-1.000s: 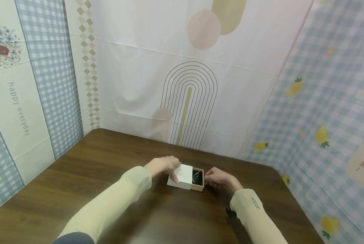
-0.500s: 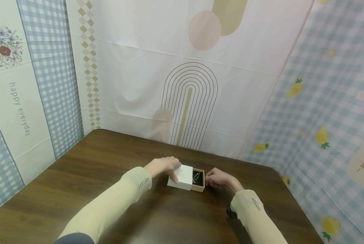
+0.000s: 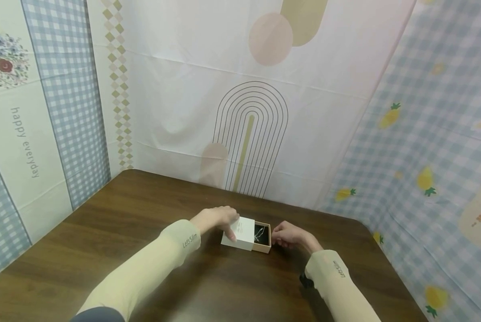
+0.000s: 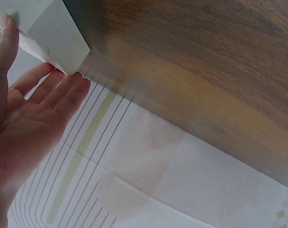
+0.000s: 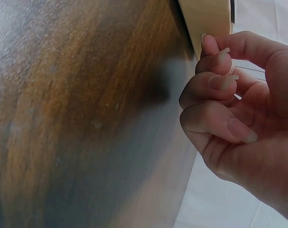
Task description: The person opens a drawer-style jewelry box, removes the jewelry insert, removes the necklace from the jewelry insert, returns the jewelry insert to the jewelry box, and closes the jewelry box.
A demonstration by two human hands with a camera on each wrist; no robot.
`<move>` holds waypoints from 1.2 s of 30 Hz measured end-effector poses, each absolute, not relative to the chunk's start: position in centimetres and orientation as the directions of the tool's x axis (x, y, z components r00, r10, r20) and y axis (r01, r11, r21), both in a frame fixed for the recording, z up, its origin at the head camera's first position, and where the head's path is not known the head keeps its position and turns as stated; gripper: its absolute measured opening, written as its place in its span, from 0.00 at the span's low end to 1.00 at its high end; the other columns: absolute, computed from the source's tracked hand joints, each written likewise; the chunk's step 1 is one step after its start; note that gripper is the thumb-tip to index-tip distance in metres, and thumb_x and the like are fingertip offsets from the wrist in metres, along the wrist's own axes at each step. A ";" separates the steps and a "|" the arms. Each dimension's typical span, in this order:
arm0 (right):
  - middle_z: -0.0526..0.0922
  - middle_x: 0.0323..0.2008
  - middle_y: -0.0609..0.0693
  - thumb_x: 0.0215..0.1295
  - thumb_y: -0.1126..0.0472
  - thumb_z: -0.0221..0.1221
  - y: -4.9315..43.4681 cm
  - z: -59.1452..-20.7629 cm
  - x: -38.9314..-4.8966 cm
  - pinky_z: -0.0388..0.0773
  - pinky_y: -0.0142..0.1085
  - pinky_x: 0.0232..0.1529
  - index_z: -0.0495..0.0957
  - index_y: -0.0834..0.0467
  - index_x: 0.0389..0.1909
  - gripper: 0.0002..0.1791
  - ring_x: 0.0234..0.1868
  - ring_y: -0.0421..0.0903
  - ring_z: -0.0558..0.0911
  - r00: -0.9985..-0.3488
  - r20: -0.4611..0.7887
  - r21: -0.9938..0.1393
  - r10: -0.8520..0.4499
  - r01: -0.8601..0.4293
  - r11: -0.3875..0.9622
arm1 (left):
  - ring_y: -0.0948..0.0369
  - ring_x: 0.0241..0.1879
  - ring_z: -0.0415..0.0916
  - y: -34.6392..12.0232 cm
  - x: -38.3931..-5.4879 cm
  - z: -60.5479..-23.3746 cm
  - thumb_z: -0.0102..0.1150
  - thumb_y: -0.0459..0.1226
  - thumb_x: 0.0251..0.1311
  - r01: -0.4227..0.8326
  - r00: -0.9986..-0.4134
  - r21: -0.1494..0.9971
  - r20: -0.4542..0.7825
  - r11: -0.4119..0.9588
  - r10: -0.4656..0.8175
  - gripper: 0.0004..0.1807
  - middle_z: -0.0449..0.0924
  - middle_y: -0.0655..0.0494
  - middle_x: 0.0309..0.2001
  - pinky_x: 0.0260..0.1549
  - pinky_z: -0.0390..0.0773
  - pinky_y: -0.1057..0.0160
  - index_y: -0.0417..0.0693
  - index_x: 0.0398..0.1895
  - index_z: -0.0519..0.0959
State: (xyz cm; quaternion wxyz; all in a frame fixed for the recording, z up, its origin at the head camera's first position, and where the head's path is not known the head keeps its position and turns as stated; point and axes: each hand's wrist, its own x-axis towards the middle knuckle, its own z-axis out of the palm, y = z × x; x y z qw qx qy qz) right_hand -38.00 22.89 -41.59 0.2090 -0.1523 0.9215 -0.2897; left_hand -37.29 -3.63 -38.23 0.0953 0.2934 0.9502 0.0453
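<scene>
Left hand [image 3: 219, 219] grips and partly hides the white cover [image 3: 245, 229]; right hand [image 3: 290, 235] pinches the drawer [image 3: 261, 247], exact contact unclear.

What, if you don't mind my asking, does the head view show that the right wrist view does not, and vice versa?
Only the head view shows the left hand gripping the white box cover, the silvery strand on the dark lining, and the fruit-print cloth.

Only the right wrist view makes out the fingernails of the curled fingers.

Both show the right hand at the tan tray, the wooden table and white cloth.
</scene>
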 end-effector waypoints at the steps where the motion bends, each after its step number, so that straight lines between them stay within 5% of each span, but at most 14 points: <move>1: 0.69 0.12 0.44 0.61 0.63 0.52 22.9 -41.6 -38.0 0.63 0.28 0.12 0.79 0.68 0.26 0.13 0.13 0.38 0.66 -0.866 -0.295 -0.596 -0.403 -0.163 0.787 | 0.63 0.30 0.64 -3.6 -37.3 -38.2 0.75 0.52 0.42 0.548 -0.810 0.144 -0.154 0.824 0.566 0.27 0.69 0.60 0.28 0.29 0.66 0.65 0.46 0.39 0.78; 36: 0.69 0.12 0.44 0.60 0.63 0.53 23.0 -41.6 -37.9 0.62 0.28 0.12 0.79 0.69 0.27 0.12 0.13 0.38 0.65 -0.876 -0.315 -0.597 -0.364 -0.115 0.794 | 0.63 0.29 0.64 -3.7 -37.1 -38.1 0.75 0.52 0.42 0.542 -0.812 0.148 -0.163 0.827 0.561 0.26 0.69 0.60 0.27 0.29 0.67 0.66 0.46 0.38 0.78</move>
